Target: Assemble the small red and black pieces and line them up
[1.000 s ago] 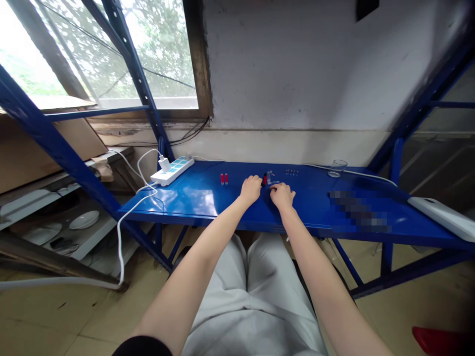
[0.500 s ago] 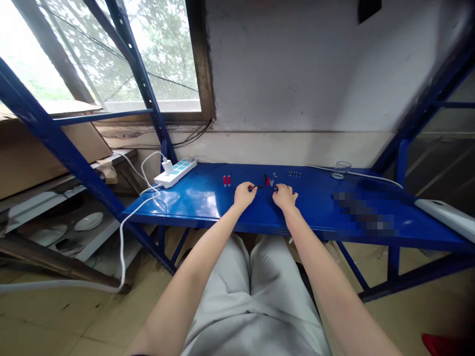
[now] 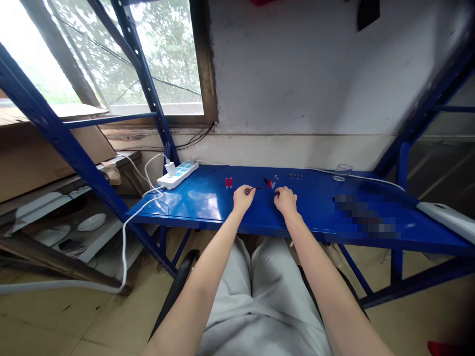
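Observation:
My left hand point(image 3: 243, 198) is closed on a thin dark object point(image 3: 258, 188) that points right over the blue table point(image 3: 200, 198). My right hand point(image 3: 285, 200) rests with curled fingers at the table; whether its fingertips hold anything is too small to tell. Just beyond and between my hands lie a red and black piece point(image 3: 268, 183) and small clear pieces point(image 3: 275, 178). Two red pieces with clear ends point(image 3: 228, 182) stand side by side to the left. A row of several tiny metallic parts point(image 3: 296, 176) lies behind my right hand.
A white power strip point(image 3: 178, 175) with a plugged-in cable is at the table's left. At the right are a clear glass point(image 3: 342, 172), a blurred dark object point(image 3: 365, 215) and a white device point(image 3: 447, 217). Blue frame posts rise at both sides.
The red and black piece now lies tilted instead of upright in view. My right hand has drawn its fingers closer together. The view has shifted slightly.

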Tool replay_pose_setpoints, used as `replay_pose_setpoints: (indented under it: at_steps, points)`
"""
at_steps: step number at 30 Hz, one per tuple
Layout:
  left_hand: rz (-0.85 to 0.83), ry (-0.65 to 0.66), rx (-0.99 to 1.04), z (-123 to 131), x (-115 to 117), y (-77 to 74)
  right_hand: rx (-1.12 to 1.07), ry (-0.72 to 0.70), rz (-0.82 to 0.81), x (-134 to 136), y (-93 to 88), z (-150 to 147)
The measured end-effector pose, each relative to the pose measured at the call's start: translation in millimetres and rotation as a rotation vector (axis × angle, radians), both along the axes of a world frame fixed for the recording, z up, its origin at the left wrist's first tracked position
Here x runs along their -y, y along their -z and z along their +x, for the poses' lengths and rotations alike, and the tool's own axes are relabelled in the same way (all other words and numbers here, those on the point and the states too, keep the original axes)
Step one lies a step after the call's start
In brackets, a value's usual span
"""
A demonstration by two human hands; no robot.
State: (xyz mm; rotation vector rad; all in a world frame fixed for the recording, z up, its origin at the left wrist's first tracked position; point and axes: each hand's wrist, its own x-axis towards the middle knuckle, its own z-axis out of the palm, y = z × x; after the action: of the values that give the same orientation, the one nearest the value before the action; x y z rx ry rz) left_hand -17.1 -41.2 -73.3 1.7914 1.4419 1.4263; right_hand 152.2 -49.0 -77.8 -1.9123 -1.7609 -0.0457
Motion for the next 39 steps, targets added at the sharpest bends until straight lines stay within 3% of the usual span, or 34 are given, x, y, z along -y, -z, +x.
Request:
replay_pose_setpoints:
  at_steps: [11, 26, 29, 33, 36, 39]
  points:
    - [-0.007, -0.012, -0.008, -0.5, -2.1, 1.5, -0.01, 0.204, -0.069, 7.4, -6.8, -0.1]
    - [-0.013, -0.026, 0.017, -1.2, 0.2, -0.9, -0.005, 0.253, -0.081, 10.4, -8.8, -2.4]
    - [-0.009, -0.022, 0.019, -1.4, -0.4, -0.3, -0.065, 0.191, 0.025, 9.3, -10.0, -1.2]
    - [0.012, -0.029, 0.018, -1.2, -1.9, 0.9, -0.169, -0.098, 0.179, 6.3, -9.2, -1.6]
    - [0.024, -0.038, 0.02, -1.3, -2.1, 0.6, -0.195, -0.268, 0.149, 3.8, -6.0, -3.2]
    - [0.034, -0.058, 0.016, -1.9, -1.6, -0.1, -0.19, -0.286, 0.123, 1.7, -2.4, -3.2]
